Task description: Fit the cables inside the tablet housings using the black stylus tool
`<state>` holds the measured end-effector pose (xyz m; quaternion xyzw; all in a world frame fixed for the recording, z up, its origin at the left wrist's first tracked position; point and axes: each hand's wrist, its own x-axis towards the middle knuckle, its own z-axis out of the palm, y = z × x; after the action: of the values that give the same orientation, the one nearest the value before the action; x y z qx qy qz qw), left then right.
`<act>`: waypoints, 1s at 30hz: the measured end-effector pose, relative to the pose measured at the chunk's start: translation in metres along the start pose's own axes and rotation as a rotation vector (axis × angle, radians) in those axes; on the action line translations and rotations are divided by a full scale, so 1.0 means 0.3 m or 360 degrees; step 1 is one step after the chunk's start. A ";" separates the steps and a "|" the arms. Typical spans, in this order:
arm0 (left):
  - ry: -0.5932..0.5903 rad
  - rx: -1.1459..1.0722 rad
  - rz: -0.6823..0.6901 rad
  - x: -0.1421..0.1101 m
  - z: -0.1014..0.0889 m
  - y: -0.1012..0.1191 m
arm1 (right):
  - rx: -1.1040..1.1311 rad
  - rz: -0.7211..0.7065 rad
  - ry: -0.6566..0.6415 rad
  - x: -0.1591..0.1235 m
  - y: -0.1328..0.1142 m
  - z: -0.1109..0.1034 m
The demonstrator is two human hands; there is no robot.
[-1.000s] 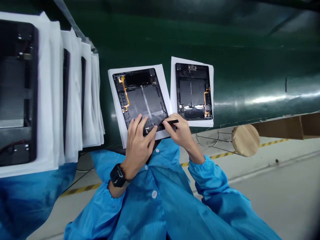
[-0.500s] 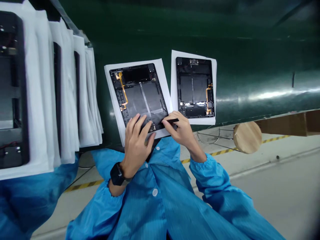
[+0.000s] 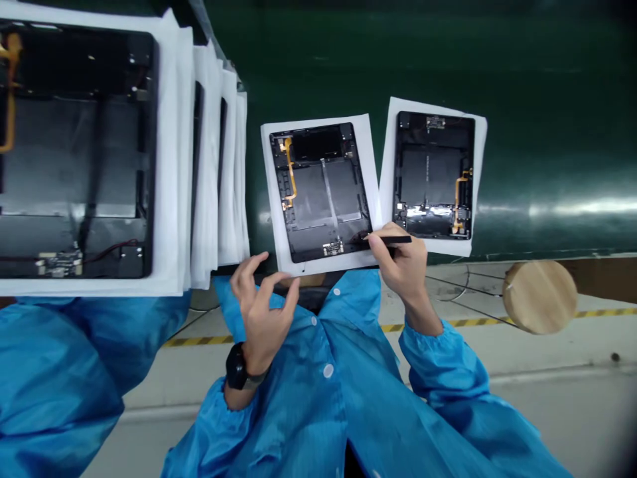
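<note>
Plainly, a slim black tool (image 3: 398, 239) was gripped by the fingers of the right hand (image 3: 404, 265) at the near right corner of an opened tablet (image 3: 314, 189), laid on a white sheet (image 3: 365, 153) on the desk (image 3: 318, 73). The left hand (image 3: 263, 325) was held beside the sheet's near left corner, fingers spread apart. To the right, a second tablet (image 3: 440, 176) was placed.

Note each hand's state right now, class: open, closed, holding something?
Left hand: open, apparently empty.
Right hand: closed on a thin black tool.
</note>
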<state>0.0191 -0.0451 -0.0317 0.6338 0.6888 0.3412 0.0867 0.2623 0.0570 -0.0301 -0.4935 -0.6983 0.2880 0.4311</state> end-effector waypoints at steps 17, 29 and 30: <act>-0.0057 -0.0140 -0.0184 0.030 0.051 0.046 | 0.0002 -0.0066 -0.0153 -0.013 -0.096 0.067; -0.0229 -0.0258 -0.0515 0.135 0.026 0.045 | -0.0011 -0.0208 -0.0390 0.054 -0.084 0.165; -0.0261 -0.0240 -0.0524 0.146 0.021 0.045 | -0.0003 -0.0198 -0.0389 0.053 -0.082 0.164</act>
<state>0.0256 -0.0027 -0.0148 0.5301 0.7461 0.3203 0.2443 0.2056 0.0644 -0.0275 -0.4110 -0.7751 0.3179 0.3594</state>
